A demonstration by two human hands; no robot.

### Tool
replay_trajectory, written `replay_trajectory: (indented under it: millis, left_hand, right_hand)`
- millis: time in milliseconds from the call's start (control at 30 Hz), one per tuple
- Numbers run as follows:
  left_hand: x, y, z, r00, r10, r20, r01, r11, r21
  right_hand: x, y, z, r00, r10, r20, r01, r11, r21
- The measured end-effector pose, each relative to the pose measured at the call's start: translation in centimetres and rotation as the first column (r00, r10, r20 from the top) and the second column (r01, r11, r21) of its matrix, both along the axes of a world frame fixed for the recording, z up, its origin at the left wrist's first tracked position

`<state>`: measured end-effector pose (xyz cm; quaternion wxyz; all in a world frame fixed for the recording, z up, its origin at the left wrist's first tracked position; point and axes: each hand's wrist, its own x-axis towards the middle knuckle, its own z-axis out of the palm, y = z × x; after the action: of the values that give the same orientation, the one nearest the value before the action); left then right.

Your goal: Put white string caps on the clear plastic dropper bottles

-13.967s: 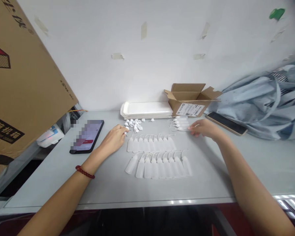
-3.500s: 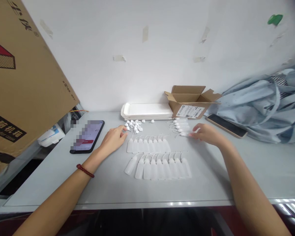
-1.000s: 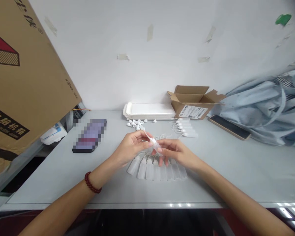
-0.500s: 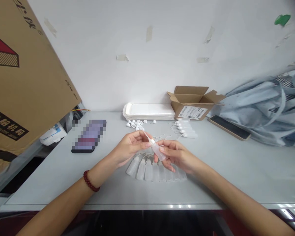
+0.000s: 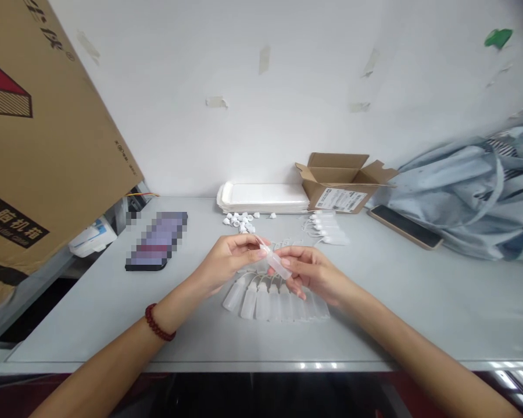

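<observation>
One large brown computer-case carton (image 5: 47,128) stands well left of the translucent squeeze bottle (image 5: 279,266) that the two hands hold over the grey table (image 5: 418,290). Nearer the bottle, still on its left, lies a black smartphone (image 5: 157,241), its screen blurred out. Left of the bottle, the left hand (image 5: 230,261), with a dark red beaded bracelet (image 5: 159,325) at its wrist, is half curled, thumb and fingertips pinched together at the bottle's white neck. Loose white caps (image 5: 243,220) lie in a heap beyond the bottle, slightly left, and flat white packets (image 5: 264,197) are stacked behind them. The bottle tilts, neck to the upper left; a row of similar bottles (image 5: 261,303) lies in front of it. On its right side, the right hand (image 5: 314,270) grips the body between thumb and forefinger, the other fingers loosely curled below. Beyond the bottle to the right lie white-topped bottles (image 5: 326,227), then a small open carton (image 5: 337,186). Farther right are a tan-edged phone (image 5: 405,226) and crumpled light-blue fabric (image 5: 457,186).
</observation>
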<state>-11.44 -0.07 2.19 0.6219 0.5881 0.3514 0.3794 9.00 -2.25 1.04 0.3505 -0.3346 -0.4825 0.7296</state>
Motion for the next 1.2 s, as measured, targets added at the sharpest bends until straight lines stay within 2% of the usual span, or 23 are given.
replay_trajectory:
  millis: [100,300,733,867,1067,1200]
  left_hand:
    - [-0.01,0.14,-0.19,0.999,0.033,-0.011,-0.033,0.999,0.015]
    - [0.21,0.13,-0.22,0.995,0.092,-0.048,-0.092,0.996,-0.001]
    - [-0.09,0.3,-0.4,0.993,0.12,-0.017,-0.12,0.993,0.014]
    - [0.1,0.18,-0.32,0.991,0.093,-0.091,-0.092,0.996,0.02]
    - [0.32,-0.36,0.02,0.973,0.101,-0.209,-0.051,0.971,0.234]
    - [0.13,-0.07,-0.09,0.973,0.082,-0.215,-0.021,0.962,0.273]
  right_hand:
    - [-0.02,0.08,-0.06,0.999,-0.037,0.027,0.037,0.999,0.014]
    - [-0.36,-0.1,0.2,0.987,-0.066,0.144,0.047,0.99,0.131]
    - [-0.24,0.09,-0.21,0.991,-0.068,0.119,0.051,0.989,0.138]
    - [-0.28,0.0,0.07,0.988,-0.08,0.133,0.058,0.985,0.165]
    - [-0.04,0.12,-0.14,0.985,-0.097,0.145,0.076,0.986,0.146]
    - [0.18,0.34,-0.32,0.984,-0.106,0.144,0.086,0.987,0.139]
